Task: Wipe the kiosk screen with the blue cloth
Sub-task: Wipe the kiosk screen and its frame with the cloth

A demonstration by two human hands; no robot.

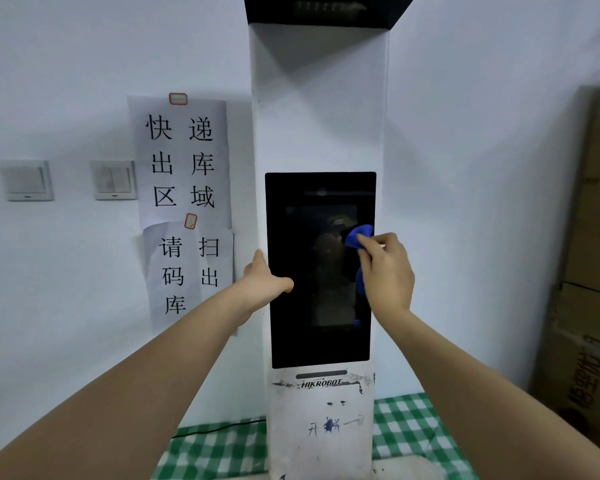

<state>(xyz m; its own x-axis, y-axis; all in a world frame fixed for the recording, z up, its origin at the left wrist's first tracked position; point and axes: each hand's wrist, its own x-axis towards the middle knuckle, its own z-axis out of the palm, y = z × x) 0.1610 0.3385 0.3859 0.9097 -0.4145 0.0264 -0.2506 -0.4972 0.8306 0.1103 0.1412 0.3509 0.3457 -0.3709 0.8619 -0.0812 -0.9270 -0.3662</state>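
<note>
Much of the blue cloth (358,237) hides behind our right hand (388,271), and the kiosk's top is cut off. The white kiosk (319,126) stands on a green-checked table (406,424) against a pale wall (paper signs (184,161) left). The dark screen (312,271) is glossy; our right grip pinches the cloth against its right edge. Our left hand (264,282) clasps the kiosk's left side.

Both bare forearms reach forward and upward. The left hand (264,278) lies with its thumb pointing right and its fingers out of sight. Well apart to its right, the right hand (387,271) curls its fingers, pinching a crumpled blue cloth (357,237).
</note>
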